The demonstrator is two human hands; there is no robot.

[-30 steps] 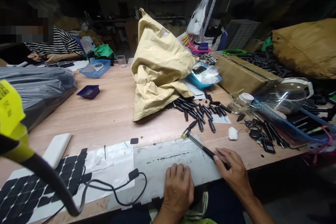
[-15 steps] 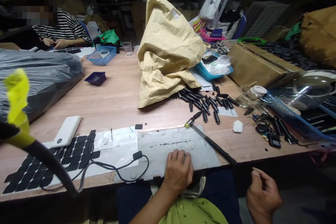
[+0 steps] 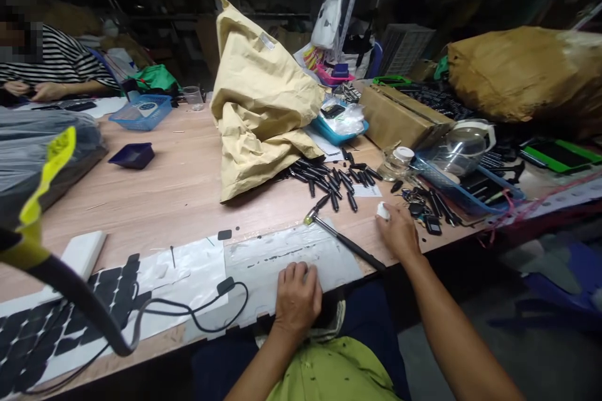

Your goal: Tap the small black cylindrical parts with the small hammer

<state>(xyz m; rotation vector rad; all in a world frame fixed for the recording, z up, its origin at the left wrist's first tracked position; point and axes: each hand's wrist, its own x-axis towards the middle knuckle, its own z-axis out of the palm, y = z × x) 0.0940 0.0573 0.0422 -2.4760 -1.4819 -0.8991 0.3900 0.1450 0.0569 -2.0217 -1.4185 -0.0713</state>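
Observation:
My left hand lies on a pale grey sheet at the table's front edge, fingers slightly bent and holding nothing. To the right, my right hand reaches across the table, its fingertips closed on a small crumpled white wad. Between the hands, a hammer with a black handle and yellowish head lies slantwise across the sheet. A pile of black pen-like parts lies beyond it. Keys and a black fob are just right of my right hand.
A large tan paper bag stands mid-table. A clear jar and blue basket are at right. At left lie black stickers, a cable and a purple tray. A person in stripes sits far left.
My right hand has moved from below the table edge up and forward to the white wad and closed on it. My left hand stays on the sheet. The view has turned right.

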